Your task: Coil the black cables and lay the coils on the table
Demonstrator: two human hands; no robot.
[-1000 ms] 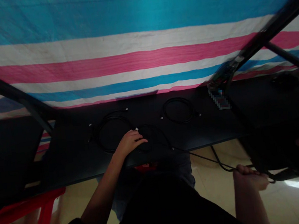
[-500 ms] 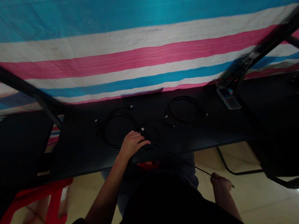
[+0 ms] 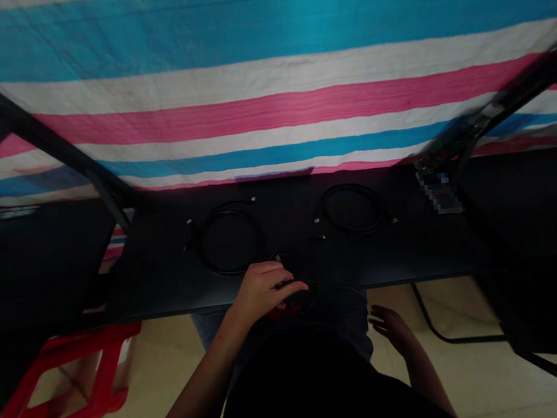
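Observation:
My left hand [image 3: 269, 288] is closed round a black cable at the front edge of the black table [image 3: 166, 282]. A small light-coloured plug [image 3: 277, 258] shows just past its knuckles. From this hand a thin loop of the cable [image 3: 340, 286] runs right, over the table edge. My right hand [image 3: 393, 330] is below that edge, fingers apart, close to the cable's loose stretch, with no hold visible. Beyond the left hand lies a coiled black cable [image 3: 226, 211] with light plugs. Another coiled black cable [image 3: 354, 230] lies to the right.
A short cable end [image 3: 322, 236] lies between the coils. A pixelated object [image 3: 440, 194] stands at the table's right, beside a dark metal frame [image 3: 482, 118]. Striped sheeting [image 3: 263, 76] hangs behind. A red stool [image 3: 106, 369] is at lower left, a dark chair [image 3: 546, 312] at right.
My left hand has come nearer to me with the cable. My right hand has let go of the cable's stretched end and moved up and left, fingers opening. The view has shifted slightly.

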